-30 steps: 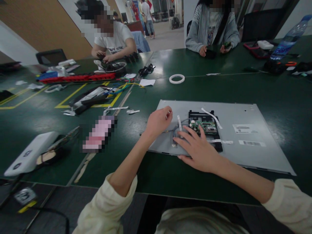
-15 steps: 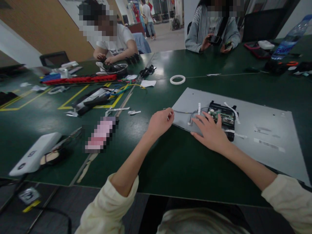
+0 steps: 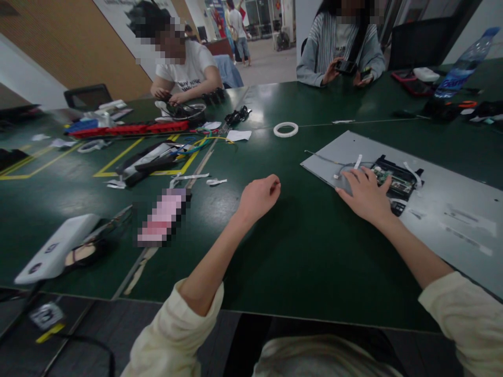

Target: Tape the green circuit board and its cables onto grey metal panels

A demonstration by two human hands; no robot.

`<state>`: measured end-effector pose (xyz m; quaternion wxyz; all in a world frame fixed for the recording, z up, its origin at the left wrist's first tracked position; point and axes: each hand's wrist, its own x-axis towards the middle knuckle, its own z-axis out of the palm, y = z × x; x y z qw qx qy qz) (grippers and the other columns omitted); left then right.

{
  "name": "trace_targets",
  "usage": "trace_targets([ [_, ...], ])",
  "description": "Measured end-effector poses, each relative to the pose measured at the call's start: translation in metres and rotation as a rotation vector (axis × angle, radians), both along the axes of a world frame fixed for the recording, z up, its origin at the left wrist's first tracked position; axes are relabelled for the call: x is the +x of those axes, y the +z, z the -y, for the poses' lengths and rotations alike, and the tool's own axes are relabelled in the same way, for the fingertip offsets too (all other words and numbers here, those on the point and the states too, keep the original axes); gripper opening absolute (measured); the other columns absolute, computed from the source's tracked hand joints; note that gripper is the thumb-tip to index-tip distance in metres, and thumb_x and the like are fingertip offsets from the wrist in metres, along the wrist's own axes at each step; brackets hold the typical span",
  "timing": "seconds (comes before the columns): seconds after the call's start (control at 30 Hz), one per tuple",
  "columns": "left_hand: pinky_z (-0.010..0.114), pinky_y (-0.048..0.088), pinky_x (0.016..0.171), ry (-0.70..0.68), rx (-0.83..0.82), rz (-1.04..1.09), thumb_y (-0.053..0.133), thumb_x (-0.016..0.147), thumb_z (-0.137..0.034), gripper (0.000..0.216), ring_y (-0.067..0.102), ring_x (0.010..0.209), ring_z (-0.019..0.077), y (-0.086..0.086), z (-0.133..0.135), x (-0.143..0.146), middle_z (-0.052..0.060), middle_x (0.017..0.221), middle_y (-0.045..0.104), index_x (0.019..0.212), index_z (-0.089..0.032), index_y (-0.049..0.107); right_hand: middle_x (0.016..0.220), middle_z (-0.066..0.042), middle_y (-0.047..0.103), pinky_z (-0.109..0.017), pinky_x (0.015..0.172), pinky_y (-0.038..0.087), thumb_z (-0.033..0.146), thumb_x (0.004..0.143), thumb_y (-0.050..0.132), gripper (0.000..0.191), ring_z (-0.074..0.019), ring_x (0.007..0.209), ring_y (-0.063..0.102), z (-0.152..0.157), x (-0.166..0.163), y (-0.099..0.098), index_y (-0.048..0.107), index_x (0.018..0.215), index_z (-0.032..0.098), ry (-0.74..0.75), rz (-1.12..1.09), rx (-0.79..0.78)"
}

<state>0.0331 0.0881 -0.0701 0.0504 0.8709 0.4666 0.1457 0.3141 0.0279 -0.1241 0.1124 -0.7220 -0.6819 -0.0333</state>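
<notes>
A grey metal panel (image 3: 451, 193) lies flat on the green table (image 3: 298, 251), at the right. A black-framed circuit board (image 3: 396, 180) sits on it, with grey wires and white tape strips beside it. My right hand (image 3: 367, 196) rests flat on the panel's left end, fingers spread over the wires. My left hand (image 3: 259, 198) hovers over bare table to the left of the panel, fingers curled with thumb and forefinger pinched; what they hold is too small to make out.
A white tape roll (image 3: 285, 129) lies beyond the panel. Cables, a red strip (image 3: 129, 127) and tape scraps clutter the far left. A white device (image 3: 51, 254) sits at the near left edge. Two people sit across the table. A water bottle (image 3: 463, 68) stands far right.
The panel has slid to the right and turned under my right hand. My left hand stayed in place, so it is now off the panel over the table.
</notes>
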Motion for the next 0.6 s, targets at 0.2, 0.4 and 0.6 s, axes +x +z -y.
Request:
trace_targets([
  [0.2,0.024,0.036,0.057,0.009,0.008,-0.031,0.040,0.090,-0.028,0.022,0.058,0.066,0.0140,-0.001,0.000,0.000,0.004,0.081,0.066,0.096,-0.018,0.058,0.136,-0.012,0.041,-0.075,0.092,0.012,0.052,0.092,0.025,0.050,-0.0345,0.128,0.024,-0.006,0.034,-0.010,0.043,0.130,0.025,-0.165,0.012,0.038],
  [0.4,0.024,0.037,0.057,0.025,0.014,-0.059,0.040,0.090,-0.029,0.022,0.059,0.067,0.0144,-0.002,0.001,0.000,0.004,0.081,0.066,0.097,-0.018,0.058,0.136,-0.014,0.040,-0.068,0.095,0.014,0.057,0.091,0.024,0.055,-0.0348,0.127,0.023,-0.006,0.084,-0.017,0.045,0.129,0.024,-0.299,-0.024,0.031],
  [0.6,0.024,0.037,0.057,-0.004,0.026,-0.057,0.039,0.091,-0.028,0.022,0.058,0.066,0.0143,-0.005,0.001,-0.002,0.003,0.079,0.065,0.097,-0.019,0.058,0.133,-0.019,0.041,-0.067,0.093,0.012,0.059,0.091,0.018,0.060,-0.0347,0.127,0.022,-0.003,0.134,-0.027,0.047,0.128,0.022,-0.463,-0.001,0.023],
])
